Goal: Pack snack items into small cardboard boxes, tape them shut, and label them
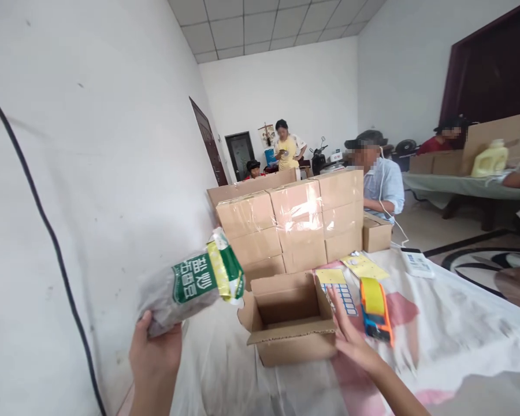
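Note:
My left hand (158, 344) grips one end of a plastic snack bag (195, 277) with a green and yellow printed label, held tilted in the air left of the box. In front of me an open cardboard box (297, 346) stands on the cloth, its flaps folded outward and the part of its inside that shows bare. At the box's right side is my right hand (351, 335), its fingers stretched out against or close to the right flap; whether they press on it I cannot tell.
Behind the box rises a stack of taped cartons (297, 225). To the right lie an orange and blue tape dispenser (376, 312), a blue-grid label sheet (342, 297), yellow sheets (366, 266) and a white device (417, 264). A wall borders the left. A person (383, 179) sits beyond the cartons.

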{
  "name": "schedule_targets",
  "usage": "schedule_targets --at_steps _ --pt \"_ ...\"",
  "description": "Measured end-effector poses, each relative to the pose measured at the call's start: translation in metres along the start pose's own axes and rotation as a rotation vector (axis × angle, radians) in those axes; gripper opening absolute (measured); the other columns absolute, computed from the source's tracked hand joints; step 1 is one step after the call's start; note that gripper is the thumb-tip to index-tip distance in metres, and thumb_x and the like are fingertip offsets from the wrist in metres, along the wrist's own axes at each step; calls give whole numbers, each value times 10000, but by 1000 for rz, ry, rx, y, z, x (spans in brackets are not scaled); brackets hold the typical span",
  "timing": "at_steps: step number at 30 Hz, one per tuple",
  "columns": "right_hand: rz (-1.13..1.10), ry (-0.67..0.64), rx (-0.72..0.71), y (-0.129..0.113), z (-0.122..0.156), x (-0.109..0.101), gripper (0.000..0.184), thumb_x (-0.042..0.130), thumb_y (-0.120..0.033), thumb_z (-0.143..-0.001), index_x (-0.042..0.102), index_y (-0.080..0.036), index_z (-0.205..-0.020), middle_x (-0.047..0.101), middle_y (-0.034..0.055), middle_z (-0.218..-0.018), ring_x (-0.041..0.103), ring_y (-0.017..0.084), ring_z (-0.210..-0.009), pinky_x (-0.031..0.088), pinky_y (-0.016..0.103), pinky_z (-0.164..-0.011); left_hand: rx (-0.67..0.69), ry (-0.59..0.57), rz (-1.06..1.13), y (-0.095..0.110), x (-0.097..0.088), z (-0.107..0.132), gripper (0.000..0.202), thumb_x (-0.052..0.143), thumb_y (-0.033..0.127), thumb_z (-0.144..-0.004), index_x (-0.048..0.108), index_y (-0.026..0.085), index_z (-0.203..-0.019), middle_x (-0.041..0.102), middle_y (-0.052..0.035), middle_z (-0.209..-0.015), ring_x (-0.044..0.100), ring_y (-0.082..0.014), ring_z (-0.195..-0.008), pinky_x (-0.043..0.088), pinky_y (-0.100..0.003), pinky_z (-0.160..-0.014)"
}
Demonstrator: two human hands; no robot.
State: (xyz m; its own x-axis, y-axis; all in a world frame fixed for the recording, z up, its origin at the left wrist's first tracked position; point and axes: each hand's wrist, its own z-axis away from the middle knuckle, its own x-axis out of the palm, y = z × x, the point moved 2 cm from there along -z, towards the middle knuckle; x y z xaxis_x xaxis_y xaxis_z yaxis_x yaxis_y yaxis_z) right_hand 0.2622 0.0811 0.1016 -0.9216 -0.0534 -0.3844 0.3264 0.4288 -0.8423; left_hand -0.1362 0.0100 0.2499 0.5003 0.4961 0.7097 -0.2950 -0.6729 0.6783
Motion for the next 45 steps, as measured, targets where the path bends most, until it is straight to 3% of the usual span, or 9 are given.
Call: schedule_targets --at_steps 4,8,12,16,23,34,39,42,45 --pt "0 221 -258 -74 6 -55 751 483 -478 -994 107 -339 -1630 274 91 -1677 222 244 -1573 247 494 -1262 -62 -67 -23 -21 19 58 164 772 276 -681 724 237 -833 762 30 -927 683 -182 -1024 567 -219 -796" --pt "343 -129 -579 -181 -22 -76 753 645 -379 -913 316 -283 -1583 409 106 -1605 329 294 -1516 307 493 -1239 -31 -303 -104 -41 39 95 276 838 351 -660 736 214 -877 758 -8 -902 702 -181 -939 571 -238 -821" --pt "470 -499 -425 -225 -84 -66 956 814 -408 -747 379 -123 -1549 595 188 -1408 572 346 -1278 492 438 -1047 61 -473 -190 -53 54 113 275 795 419 -722 721 211 -886 747 -34 -916 695 -204 -972 578 -299 -875" --pt "337 -895 -220 -218 -124 -46 462 778 -345 -782 669 -96 -1155 743 74 -1031 690 208 -907 517 251 -732 111 -469 -274 -61 51 104 303 735 482 -770 708 235 -942 740 -33 -981 677 -222 -1075 546 -361 -1000" --pt "770 -617 -494 -206 -138 -33 371 735 -310 -806 677 -143 -1132 743 117 -1041 685 268 -921 450 279 -680 64 -488 -631 -79 6 68 470 862 363 -672 720 257 -1108 645 -102 -1375 514 -336 -1374 492 -438 -1071" --pt "1056 -861 -234 -122 -104 56 314 694 -77 -761 742 -58 -1070 741 245 -1143 721 386 -1036 557 427 -822 -90 -477 -722 -133 -31 78 642 758 414 -803 590 257 -1403 688 -128 -1340 606 -311 -1302 483 -460 -1100" --pt "696 -449 -370 -122 -86 3 284 556 -296 -969 651 -169 -1205 713 145 -1217 654 309 -1166 487 443 -1012 -151 -528 -657 -141 -43 82 874 682 483 -893 215 322 -1613 650 -118 -1410 595 -269 -1328 498 -429 -1085" --pt "127 41 -339 -92 -64 -26 254 492 -382 -1018 624 -221 -1163 705 105 -1173 650 266 -1152 475 454 -1055 -51 -742 -709 -150 -51 75 697 607 618 -902 488 278 -1498 542 -120 -1531 461 -305 -1449 411 -477 -1172" --pt "-358 147 -235 -44 -41 -18 280 501 -431 -1023 544 -283 -1257 641 82 -1305 603 245 -1269 463 451 -1112 20 -942 -677 -163 -58 64 861 541 897 -719 736 243 -1243 579 -141 -1490 454 -369 -1438 311 -545 -1225"
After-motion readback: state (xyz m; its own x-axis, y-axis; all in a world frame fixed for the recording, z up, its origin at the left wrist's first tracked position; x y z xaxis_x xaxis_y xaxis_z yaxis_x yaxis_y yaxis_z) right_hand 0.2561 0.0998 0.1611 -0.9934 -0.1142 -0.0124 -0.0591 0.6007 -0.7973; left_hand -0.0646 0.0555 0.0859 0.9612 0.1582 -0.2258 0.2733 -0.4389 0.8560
